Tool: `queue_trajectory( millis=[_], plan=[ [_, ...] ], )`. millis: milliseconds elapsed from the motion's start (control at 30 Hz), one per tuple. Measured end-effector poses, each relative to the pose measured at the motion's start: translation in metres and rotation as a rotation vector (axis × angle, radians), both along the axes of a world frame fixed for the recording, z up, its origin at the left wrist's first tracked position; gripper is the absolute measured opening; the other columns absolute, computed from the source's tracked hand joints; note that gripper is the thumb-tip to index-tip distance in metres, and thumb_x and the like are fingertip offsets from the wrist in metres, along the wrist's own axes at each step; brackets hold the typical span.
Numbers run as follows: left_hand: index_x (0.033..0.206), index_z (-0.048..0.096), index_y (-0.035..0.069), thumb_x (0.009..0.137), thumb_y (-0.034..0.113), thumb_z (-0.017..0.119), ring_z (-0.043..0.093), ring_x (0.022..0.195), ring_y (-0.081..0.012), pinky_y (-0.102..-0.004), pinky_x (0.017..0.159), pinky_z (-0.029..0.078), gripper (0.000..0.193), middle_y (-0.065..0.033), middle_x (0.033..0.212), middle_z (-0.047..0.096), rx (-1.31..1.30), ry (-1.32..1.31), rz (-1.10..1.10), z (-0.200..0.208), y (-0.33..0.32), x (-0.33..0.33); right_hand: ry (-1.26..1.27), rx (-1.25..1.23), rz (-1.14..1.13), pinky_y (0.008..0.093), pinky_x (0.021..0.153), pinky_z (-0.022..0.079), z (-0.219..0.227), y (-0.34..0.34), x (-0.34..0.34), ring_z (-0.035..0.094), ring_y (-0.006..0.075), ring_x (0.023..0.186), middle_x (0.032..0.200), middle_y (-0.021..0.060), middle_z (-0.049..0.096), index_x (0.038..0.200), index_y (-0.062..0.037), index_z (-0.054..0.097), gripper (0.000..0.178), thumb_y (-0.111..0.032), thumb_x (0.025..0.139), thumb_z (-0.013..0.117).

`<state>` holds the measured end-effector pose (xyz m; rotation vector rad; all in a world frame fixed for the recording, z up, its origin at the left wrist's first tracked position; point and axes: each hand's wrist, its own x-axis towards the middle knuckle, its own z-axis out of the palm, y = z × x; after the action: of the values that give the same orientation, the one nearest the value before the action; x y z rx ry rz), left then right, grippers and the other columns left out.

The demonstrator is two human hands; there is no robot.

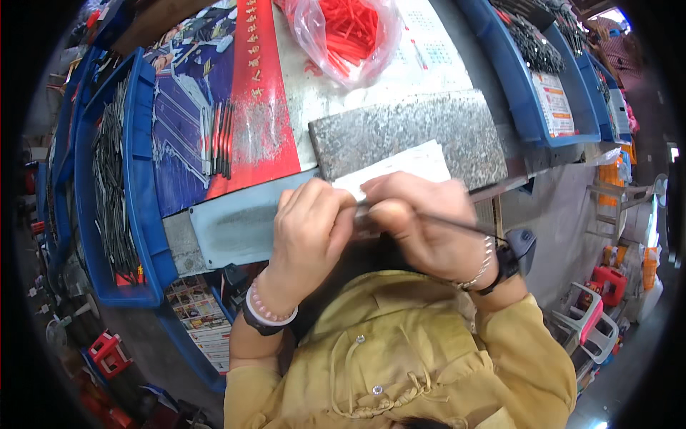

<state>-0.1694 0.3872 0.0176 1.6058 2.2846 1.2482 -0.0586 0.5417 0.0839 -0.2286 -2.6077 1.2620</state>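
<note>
Right grip pinches thin dark rod, length running toward wrist.

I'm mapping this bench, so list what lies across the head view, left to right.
Blue bin of dark rods → slim red-and-black sticks → left hand → right hand → white-and-pink stool.

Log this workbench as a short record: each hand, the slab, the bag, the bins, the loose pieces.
Right hand: gripping a thin dark rod
Left hand: curled by the rod's blurred left end; grip unclear
Stone slab: white paper on top
Clear bag: red strips
Blue bins: left and right, holding dark rods
Loose: red-and-black rods on printed sheet
</note>
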Motion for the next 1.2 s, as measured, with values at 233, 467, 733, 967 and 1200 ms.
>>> queue_trajectory(
  millis=[233,467,733,967,1200],
  plan=[
    [0.087,0.061,0.008,0.079,0.0,0.07,0.058,0.076,-0.0274,-0.0385,0.071,0.04,0.014,-0.007,0.08,0.057,-0.025,-0.031,0.002,0.0,0.0,0.001,-0.046,-0.132,-0.177,0.0339,0.06,0.052,-0.001,0.014,0.03,0.067,0.0321,0.067,0.083,0.0191,0.065,0.095,-0.0002,0.065,0.017,-0.016,0.099,0.06],
    [0.09,0.06,0.007,0.081,0.001,0.069,0.058,0.078,-0.0278,-0.0387,0.073,0.039,0.014,-0.0071,0.082,0.057,-0.035,-0.011,-0.011,0.002,-0.001,0.001,0.324,-0.139,-0.27,0.0303,0.061,0.053,0.003,0.024,0.047,0.068,0.0235,0.07,0.096,0.0184,0.07,0.096,0.0047,0.064,0.027,-0.019,0.102,0.053],
    [0.095,0.058,0.005,0.085,0.0,0.065,0.059,0.083,-0.0315,-0.0403,0.076,0.041,0.013,-0.0104,0.086,0.058,-0.041,0.016,0.043,0.011,-0.006,0.009,0.45,0.034,-0.411,0.0329,0.085,0.048,-0.012,0.034,0.06,0.06,0.0218,0.101,0.124,0.0213,0.061,0.098,0.004,0.064,0.036,-0.023,0.107,0.042],
    [0.094,0.061,0.002,0.078,-0.009,0.069,0.063,0.075,-0.0319,-0.0389,0.07,0.049,0.021,-0.0128,0.085,0.064,0.105,-0.147,0.146,0.038,-0.033,0.031,0.142,-0.833,-0.226,0.0178,0.06,0.042,-0.026,0.01,0.073,0.05,0.0047,0.064,0.103,0.0121,0.067,0.121,0.0027,0.059,0.025,-0.012,0.106,0.046],
    [0.094,0.064,0.0,0.079,-0.008,0.069,0.066,0.071,-0.0283,-0.0357,0.064,0.051,0.018,-0.014,0.085,0.067,0.13,-0.317,0.121,0.043,-0.044,0.04,-0.006,-0.902,-0.234,0.0181,0.05,0.042,-0.033,0.001,0.062,0.055,0.0044,0.057,0.081,0.0079,0.07,0.106,0.0036,0.067,0.015,-0.005,0.094,0.068]
  ],
)
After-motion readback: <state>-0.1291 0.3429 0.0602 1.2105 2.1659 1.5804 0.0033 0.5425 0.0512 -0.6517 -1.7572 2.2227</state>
